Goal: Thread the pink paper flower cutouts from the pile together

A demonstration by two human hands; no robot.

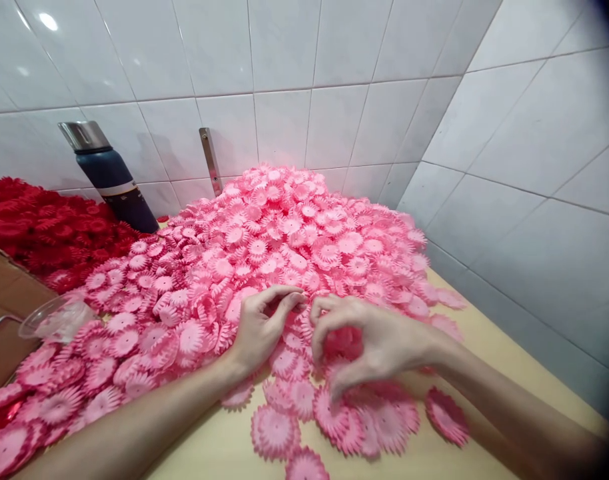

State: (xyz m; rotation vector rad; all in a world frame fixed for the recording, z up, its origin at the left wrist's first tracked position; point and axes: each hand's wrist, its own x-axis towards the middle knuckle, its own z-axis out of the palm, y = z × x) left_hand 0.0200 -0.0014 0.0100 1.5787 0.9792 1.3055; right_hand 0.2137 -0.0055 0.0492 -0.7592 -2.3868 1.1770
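A large heap of pink paper-like flower discs (294,223) with fringed edges spreads across the table in front of me. My left hand (264,323) is over the front of this heap, thumb and forefinger pinched together; whatever is between them is too small to make out. Just to its right, my right hand (367,337) curves in a C shape, its thumb well apart from its fingers. The right thumb reaches down near a loose cluster of pink flower discs (379,420), and I cannot tell whether it touches them. A darker pink disc (447,416) lies alone to the right.
A dark blue bottle (113,180) with a metal cap stands behind, beside a red heap (44,230) of similar pieces. At left are a cardboard box (7,303) and a clear plastic cup (57,320). Tiled walls (334,50) border the yellowish table (209,450) at the back and right.
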